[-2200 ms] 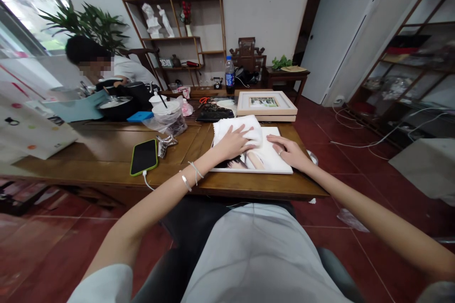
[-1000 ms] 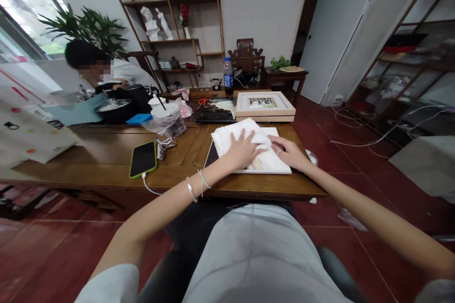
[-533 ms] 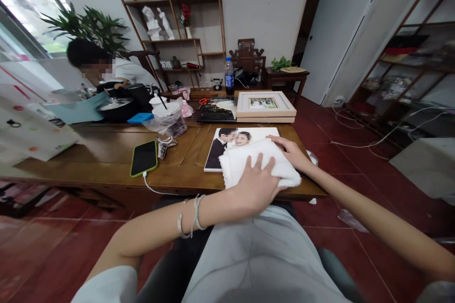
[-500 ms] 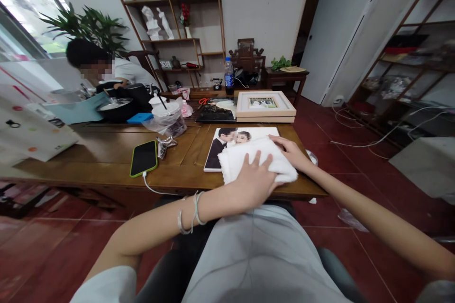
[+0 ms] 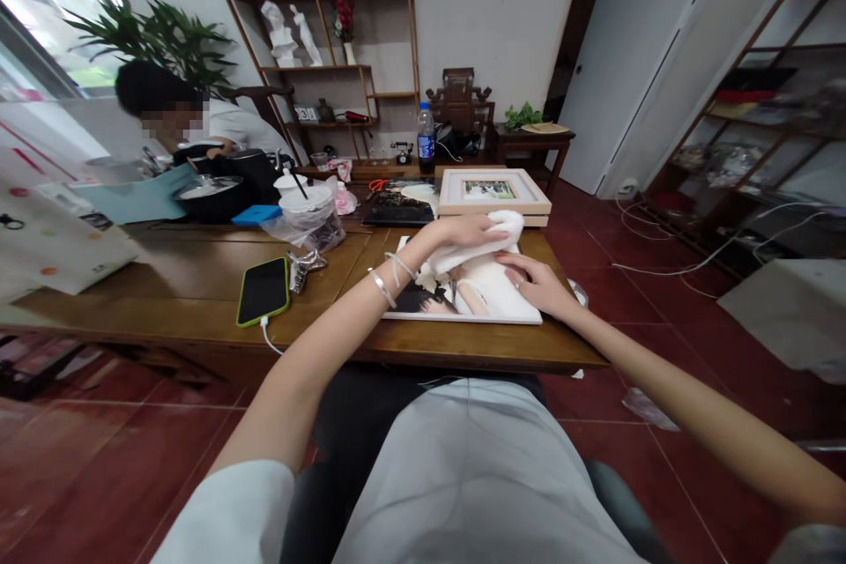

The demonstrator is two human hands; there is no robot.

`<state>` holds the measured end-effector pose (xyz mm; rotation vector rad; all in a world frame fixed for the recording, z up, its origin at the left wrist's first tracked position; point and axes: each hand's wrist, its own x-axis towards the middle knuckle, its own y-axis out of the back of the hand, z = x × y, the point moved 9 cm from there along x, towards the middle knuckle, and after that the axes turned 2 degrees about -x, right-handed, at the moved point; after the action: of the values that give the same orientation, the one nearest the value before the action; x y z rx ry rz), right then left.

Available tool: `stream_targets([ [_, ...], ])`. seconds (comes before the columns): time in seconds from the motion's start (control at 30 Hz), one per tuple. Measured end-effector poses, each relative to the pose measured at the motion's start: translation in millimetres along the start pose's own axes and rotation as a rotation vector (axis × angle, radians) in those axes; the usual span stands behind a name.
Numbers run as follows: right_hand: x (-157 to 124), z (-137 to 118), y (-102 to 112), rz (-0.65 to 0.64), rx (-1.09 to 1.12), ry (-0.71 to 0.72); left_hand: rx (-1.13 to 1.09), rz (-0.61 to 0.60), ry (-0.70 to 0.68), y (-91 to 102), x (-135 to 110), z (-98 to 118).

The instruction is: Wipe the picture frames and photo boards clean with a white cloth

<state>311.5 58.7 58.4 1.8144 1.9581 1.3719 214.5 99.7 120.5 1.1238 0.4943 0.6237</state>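
A large printed photo panel (image 5: 489, 300) lies flat near the front edge of the wooden table (image 5: 198, 282). My left hand (image 5: 459, 232) is closed on a bunched white cloth (image 5: 486, 240) at the panel's far edge. My right hand (image 5: 538, 282) rests flat on the panel's right side with its fingers spread, a ring on one finger. Bracelets circle my left wrist.
A framed picture (image 5: 493, 191) and a dark album (image 5: 400, 210) lie behind the panel. A green-cased phone (image 5: 263, 291) on a cable, a foil scrap (image 5: 304, 264) and a lidded tub (image 5: 307, 210) sit left. Another person (image 5: 178, 119) works at the far left. A bottle (image 5: 426, 139) stands behind.
My left hand has swept the cloth from the panel's near edge up to its far edge and bunched it. My right hand has stayed on the panel.
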Motion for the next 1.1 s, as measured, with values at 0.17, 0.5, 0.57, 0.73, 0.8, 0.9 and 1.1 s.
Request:
stream_targets([
  [0.17,0,-4,0,-0.021,-0.019,0.018,0.086,0.032,-0.023,-13.6,14,7],
  [0.5,-1,-1,0,0.012,0.030,0.001,0.256,0.237,-0.105,-16.5,-51,-52],
  [0.57,0,-1,0,0.017,0.034,0.006,0.286,0.302,-0.104,-17.1,-63,-63],
  [0.73,0,1,0,0.022,0.054,0.014,0.285,0.361,0.011,-13.6,-75,-89],
  [0.8,0,2,-1,0.020,0.055,0.008,0.293,0.357,0.016,-13.0,-76,-92],
  [0.9,0,2,-1,0.014,0.048,0.001,0.344,0.330,0.014,-16.6,-75,-87],
  [1.1,-1,0,-1,0.005,0.043,0.003,0.340,0.232,-0.062,-40.5,-97,-31],
])
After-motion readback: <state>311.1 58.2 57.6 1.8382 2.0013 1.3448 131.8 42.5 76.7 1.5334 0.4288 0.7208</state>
